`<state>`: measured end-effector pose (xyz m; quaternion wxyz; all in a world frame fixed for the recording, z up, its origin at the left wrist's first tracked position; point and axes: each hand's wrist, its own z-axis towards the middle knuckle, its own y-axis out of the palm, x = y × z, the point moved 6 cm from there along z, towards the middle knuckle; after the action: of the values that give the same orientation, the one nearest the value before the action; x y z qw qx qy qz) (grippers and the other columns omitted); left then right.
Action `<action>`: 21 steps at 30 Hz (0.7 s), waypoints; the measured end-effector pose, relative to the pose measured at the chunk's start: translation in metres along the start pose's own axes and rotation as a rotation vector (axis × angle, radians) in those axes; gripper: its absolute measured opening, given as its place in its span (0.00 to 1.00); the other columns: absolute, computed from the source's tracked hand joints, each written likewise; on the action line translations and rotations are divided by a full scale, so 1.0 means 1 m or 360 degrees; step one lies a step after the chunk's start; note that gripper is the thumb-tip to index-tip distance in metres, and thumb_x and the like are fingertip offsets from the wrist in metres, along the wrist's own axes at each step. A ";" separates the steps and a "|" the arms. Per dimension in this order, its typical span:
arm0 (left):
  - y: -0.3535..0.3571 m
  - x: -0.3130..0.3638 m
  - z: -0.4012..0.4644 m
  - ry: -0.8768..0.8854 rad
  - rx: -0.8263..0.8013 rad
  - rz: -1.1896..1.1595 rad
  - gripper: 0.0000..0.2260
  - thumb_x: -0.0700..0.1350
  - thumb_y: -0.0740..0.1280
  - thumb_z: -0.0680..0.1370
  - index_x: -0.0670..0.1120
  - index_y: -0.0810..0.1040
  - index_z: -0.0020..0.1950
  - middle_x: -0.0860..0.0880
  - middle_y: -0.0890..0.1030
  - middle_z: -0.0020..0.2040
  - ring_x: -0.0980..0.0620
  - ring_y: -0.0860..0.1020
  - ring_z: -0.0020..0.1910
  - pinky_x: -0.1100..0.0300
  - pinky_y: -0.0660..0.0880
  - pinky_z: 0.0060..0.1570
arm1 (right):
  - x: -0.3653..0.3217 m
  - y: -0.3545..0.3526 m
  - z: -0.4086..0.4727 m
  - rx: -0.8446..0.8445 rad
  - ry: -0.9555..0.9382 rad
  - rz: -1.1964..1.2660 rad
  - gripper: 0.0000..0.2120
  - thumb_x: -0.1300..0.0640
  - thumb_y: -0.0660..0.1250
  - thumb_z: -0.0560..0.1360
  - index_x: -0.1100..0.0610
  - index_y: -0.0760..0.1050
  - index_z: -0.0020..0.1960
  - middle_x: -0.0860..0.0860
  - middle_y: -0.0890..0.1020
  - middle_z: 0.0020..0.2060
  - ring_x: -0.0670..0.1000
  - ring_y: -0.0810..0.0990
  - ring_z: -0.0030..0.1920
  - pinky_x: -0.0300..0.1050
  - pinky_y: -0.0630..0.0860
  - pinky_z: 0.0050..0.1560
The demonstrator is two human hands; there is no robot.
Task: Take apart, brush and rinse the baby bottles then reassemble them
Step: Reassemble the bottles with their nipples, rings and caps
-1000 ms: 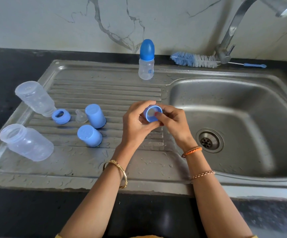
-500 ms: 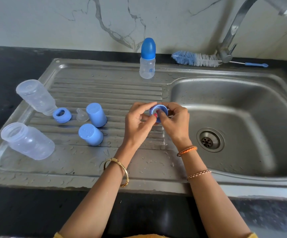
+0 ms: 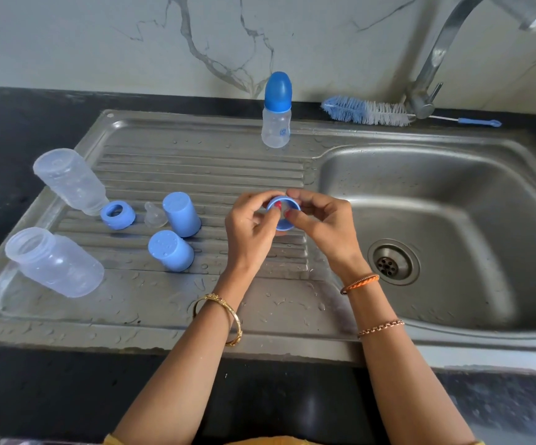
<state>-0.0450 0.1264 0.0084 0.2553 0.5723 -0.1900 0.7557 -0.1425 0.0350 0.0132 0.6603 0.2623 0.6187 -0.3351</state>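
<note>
Collar ring [image 3: 282,216] tilted upward since earlier; left hand [image 3: 250,231] and right hand [image 3: 319,220] fingers pinched it; seat the teat evenly.

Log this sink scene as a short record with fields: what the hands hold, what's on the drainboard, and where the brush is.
hands: left hand and right hand both grip a blue collar ring
drainboard: two open bottles lying down, two blue caps, a second ring, a clear teat
assembled: small capped bottle, upright
brush: behind the basin, by the tap
</note>
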 end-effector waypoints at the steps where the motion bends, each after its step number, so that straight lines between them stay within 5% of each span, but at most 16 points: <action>1: -0.001 0.002 0.000 -0.0011 0.0021 -0.0027 0.10 0.40 0.64 0.71 0.50 0.82 0.47 0.55 0.77 0.45 0.44 0.81 0.43 0.49 0.81 0.36 | -0.001 0.000 0.000 -0.0018 -0.0002 0.0049 0.15 0.63 0.71 0.66 0.60 0.80 0.53 0.56 0.84 0.47 0.57 0.82 0.48 0.48 0.79 0.53; 4: -0.005 0.003 0.000 -0.0040 0.0124 -0.0035 0.11 0.38 0.64 0.71 0.47 0.80 0.49 0.52 0.76 0.45 0.46 0.80 0.42 0.55 0.80 0.34 | -0.004 0.002 -0.002 -0.0035 -0.0019 -0.0022 0.14 0.66 0.70 0.68 0.58 0.81 0.52 0.55 0.84 0.45 0.53 0.83 0.46 0.46 0.79 0.52; 6: -0.006 0.004 0.001 0.0030 0.0128 0.0050 0.10 0.39 0.66 0.69 0.48 0.81 0.48 0.55 0.77 0.44 0.48 0.80 0.44 0.52 0.80 0.40 | -0.005 0.005 -0.004 0.0009 -0.0046 -0.0240 0.12 0.66 0.69 0.68 0.56 0.82 0.49 0.52 0.85 0.40 0.48 0.83 0.41 0.41 0.79 0.47; 11: 0.006 0.001 -0.001 -0.0132 -0.0131 -0.0103 0.15 0.39 0.68 0.66 0.51 0.79 0.51 0.52 0.79 0.50 0.48 0.80 0.49 0.58 0.79 0.46 | -0.005 -0.007 -0.004 0.0280 -0.0052 -0.0433 0.07 0.66 0.70 0.69 0.61 0.82 0.46 0.46 0.81 0.33 0.34 0.76 0.29 0.27 0.71 0.34; 16: 0.002 0.004 0.000 0.0012 0.0011 -0.0038 0.16 0.35 0.64 0.67 0.51 0.78 0.50 0.50 0.78 0.48 0.50 0.80 0.45 0.66 0.76 0.40 | -0.005 -0.004 -0.004 0.0228 -0.0018 -0.0424 0.05 0.65 0.70 0.69 0.56 0.81 0.42 0.43 0.80 0.31 0.37 0.77 0.30 0.31 0.72 0.35; 21: -0.005 0.005 0.001 0.0045 0.0127 0.0063 0.15 0.37 0.65 0.67 0.51 0.79 0.50 0.53 0.75 0.45 0.43 0.81 0.42 0.57 0.81 0.36 | -0.006 0.003 -0.004 0.0057 -0.0052 -0.0215 0.04 0.62 0.71 0.72 0.57 0.82 0.46 0.47 0.83 0.35 0.40 0.81 0.35 0.33 0.76 0.38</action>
<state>-0.0417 0.1307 0.0136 0.2201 0.5675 -0.1674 0.7756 -0.1432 0.0408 0.0189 0.6413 0.2263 0.6181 -0.3942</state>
